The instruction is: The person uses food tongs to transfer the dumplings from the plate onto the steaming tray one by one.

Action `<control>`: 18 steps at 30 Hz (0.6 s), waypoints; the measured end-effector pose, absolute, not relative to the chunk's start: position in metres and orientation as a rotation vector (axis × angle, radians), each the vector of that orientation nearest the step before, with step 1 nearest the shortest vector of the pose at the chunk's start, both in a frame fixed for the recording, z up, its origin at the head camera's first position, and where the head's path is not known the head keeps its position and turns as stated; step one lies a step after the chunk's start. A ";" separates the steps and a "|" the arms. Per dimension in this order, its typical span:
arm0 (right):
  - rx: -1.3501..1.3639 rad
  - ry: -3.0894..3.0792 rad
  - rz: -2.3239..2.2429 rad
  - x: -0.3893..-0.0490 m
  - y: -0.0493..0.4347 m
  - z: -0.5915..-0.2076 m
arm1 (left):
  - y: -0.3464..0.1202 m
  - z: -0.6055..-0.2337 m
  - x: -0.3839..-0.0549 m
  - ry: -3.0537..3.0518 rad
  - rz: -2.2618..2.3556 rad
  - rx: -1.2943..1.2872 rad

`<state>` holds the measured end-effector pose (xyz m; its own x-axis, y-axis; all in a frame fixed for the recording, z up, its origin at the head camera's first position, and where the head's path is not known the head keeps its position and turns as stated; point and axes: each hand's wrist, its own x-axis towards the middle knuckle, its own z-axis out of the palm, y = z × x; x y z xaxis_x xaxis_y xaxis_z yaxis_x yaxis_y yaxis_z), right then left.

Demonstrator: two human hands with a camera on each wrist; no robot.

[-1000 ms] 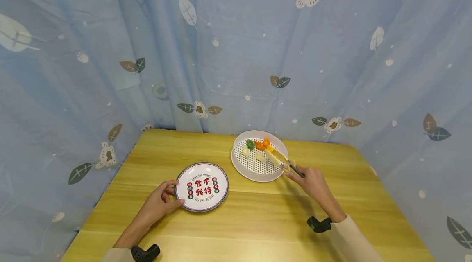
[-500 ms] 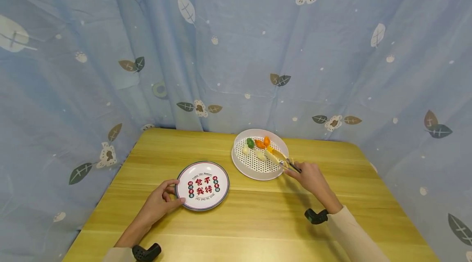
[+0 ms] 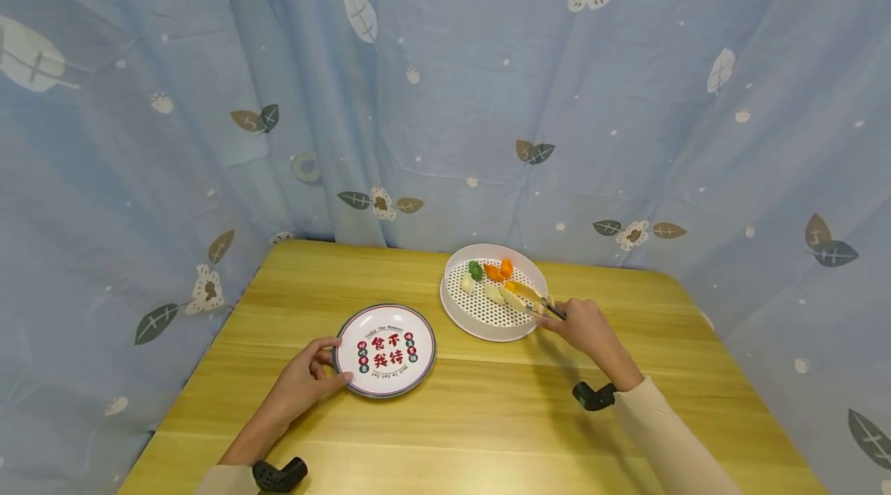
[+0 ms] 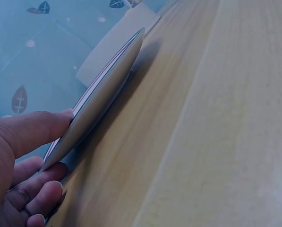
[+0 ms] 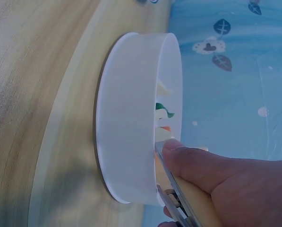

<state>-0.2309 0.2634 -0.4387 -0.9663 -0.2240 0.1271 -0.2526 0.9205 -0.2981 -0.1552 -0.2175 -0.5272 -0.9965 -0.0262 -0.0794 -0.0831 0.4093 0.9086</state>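
My left hand [image 3: 302, 383] pinches the left rim of a round white plate [image 3: 385, 350] with red and green lettering. In the left wrist view the thumb lies on top of the plate [image 4: 100, 101] and fingers are beneath its edge. My right hand [image 3: 586, 334] grips tongs [image 3: 534, 311] with metal arms and tan tips, reaching over the near right rim of a white perforated steamer basket [image 3: 480, 331]. The spread tips are beside a pale dumpling-like piece [image 3: 495, 294]. A yellow bit [image 3: 512, 286] shows at the upper tip. In the right wrist view the basket wall hides the tips.
Inside the basket also lie a green piece [image 3: 476, 270], two orange pieces [image 3: 493, 272] and another pale piece [image 3: 467, 283]. Everything stands on a wooden table [image 3: 418, 433]. A blue patterned curtain [image 3: 445, 93] hangs behind and at both sides.
My right hand and the tongs have shifted slightly left, bringing the tips nearer the pale piece in the basket. My left hand keeps its hold on the plate. The head view has shifted slightly.
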 end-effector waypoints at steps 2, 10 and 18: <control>0.360 -2.990 0.478 -0.231 0.263 -0.439 | -0.217 -0.527 -0.155 2.592 1.681 -0.091; 0.339 -2.932 0.500 -0.225 0.268 -0.441 | -0.217 -0.526 -0.155 2.592 1.693 -0.064; 0.394 -2.843 0.511 -0.216 0.268 -0.437 | -0.217 -0.526 -0.154 2.595 1.672 -0.082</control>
